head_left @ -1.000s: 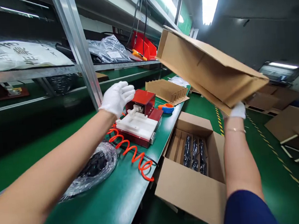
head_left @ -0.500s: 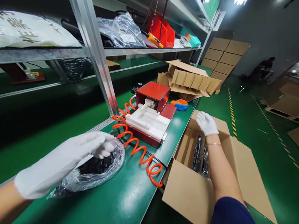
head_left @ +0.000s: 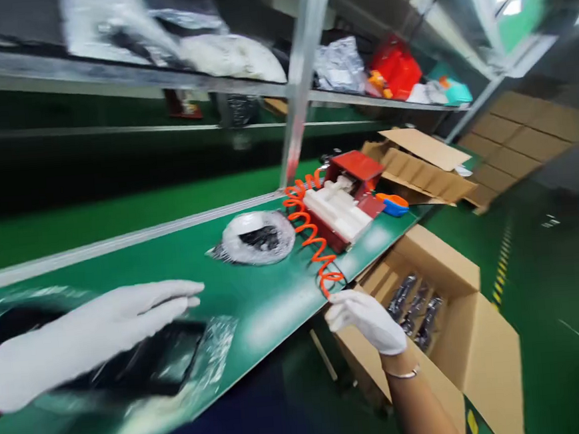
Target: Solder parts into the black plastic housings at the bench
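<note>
My left hand (head_left: 112, 328), in a white glove, stretches its fingers out flat over a black flat item in a clear plastic bag (head_left: 170, 360) on the green bench. The hand covers part of the bag; whether it touches cannot be told. My right hand (head_left: 370, 321), also gloved, is near the bench edge and beside an open carton (head_left: 459, 337). Its fingers are loosely bent, with nothing seen in them. Several dark plastic-wrapped pieces (head_left: 414, 307) lie inside the carton. A round bundle in clear wrap (head_left: 261, 238) lies on the bench beyond my left hand.
A red and white fixture (head_left: 341, 206) stands on the bench, with a coiled orange hose (head_left: 311, 235) beside it. Behind it are a blue and orange tape roll (head_left: 393, 204) and torn cardboard (head_left: 420, 166). A metal post (head_left: 301, 75) carries a loaded shelf.
My view has swung left, bringing the bagged black item into sight. My right hand has come away from over the carton towards the bench edge. My left hand has left the round bundle.
</note>
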Demonstrator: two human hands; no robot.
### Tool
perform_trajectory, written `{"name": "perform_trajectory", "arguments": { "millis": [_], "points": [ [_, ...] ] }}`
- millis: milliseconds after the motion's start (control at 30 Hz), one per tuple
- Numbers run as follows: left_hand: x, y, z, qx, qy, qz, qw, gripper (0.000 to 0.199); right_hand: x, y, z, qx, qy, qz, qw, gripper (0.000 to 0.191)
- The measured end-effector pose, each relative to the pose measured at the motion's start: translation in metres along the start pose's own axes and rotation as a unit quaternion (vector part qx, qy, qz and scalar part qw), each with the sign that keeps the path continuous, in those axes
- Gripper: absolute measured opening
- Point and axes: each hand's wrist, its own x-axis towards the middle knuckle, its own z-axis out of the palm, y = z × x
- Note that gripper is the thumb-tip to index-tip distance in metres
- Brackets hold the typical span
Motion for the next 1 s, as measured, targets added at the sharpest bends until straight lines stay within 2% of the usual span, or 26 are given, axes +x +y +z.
{"name": "perform_trajectory", "arguments": {
  "millis": [33,67,167,233,333,400,467,567,633,733,833,900,933,1000],
  "points": [
    [-0.023,-0.004,-0.011,0.017,0.014,-0.032,0.999,0.063,0.016,-0.006,0.027,-0.046,-0.067,0.013,0.997,0.092],
    [-0.046,-0.010,-0.021,0.009,0.054,-0.058,0.997,0.066,0.031,-0.012,0.054,-0.094,-0.123,0.017,0.988,0.090],
    [-0.110,-0.044,-0.039,-0.096,0.234,-0.158,0.955,0.073,0.066,-0.027,0.135,-0.238,-0.219,-0.017,0.946,0.070],
    [-0.145,-0.075,-0.037,-0.159,0.291,-0.210,0.920,0.081,0.084,-0.034,0.179,-0.312,-0.236,-0.066,0.918,0.059],
    [-0.174,-0.116,-0.022,-0.216,0.305,-0.253,0.892,0.095,0.105,-0.039,0.220,-0.381,-0.182,-0.138,0.896,0.056],
    [-0.177,-0.131,-0.010,-0.251,0.294,-0.257,0.886,0.101,0.116,-0.037,0.228,-0.411,-0.122,-0.155,0.890,0.058],
    [-0.171,-0.137,0.001,-0.275,0.281,-0.246,0.886,0.103,0.123,-0.032,0.223,-0.432,-0.080,-0.144,0.887,0.058],
    [-0.156,-0.138,0.013,-0.282,0.259,-0.228,0.895,0.096,0.126,-0.025,0.209,-0.443,-0.064,-0.104,0.888,0.059],
    [-0.146,-0.138,0.020,-0.271,0.229,-0.220,0.909,0.086,0.128,-0.022,0.206,-0.434,-0.086,-0.071,0.894,0.062],
    [-0.136,-0.138,0.030,-0.255,0.187,-0.209,0.925,0.073,0.136,-0.020,0.209,-0.398,-0.161,-0.006,0.903,0.066],
    [-0.131,-0.141,0.037,-0.260,0.184,-0.200,0.927,0.062,0.148,-0.020,0.212,-0.338,-0.200,0.032,0.919,0.067],
    [-0.130,-0.149,0.035,-0.267,0.217,-0.197,0.918,0.064,0.156,-0.023,0.208,-0.299,-0.184,0.027,0.936,0.068],
    [-0.130,-0.155,0.031,-0.276,0.262,-0.194,0.904,0.068,0.160,-0.025,0.204,-0.282,-0.171,0.019,0.944,0.069],
    [-0.129,-0.168,0.019,-0.299,0.372,-0.187,0.859,0.078,0.166,-0.033,0.196,-0.254,-0.152,-0.001,0.955,0.072]
  ]
}}
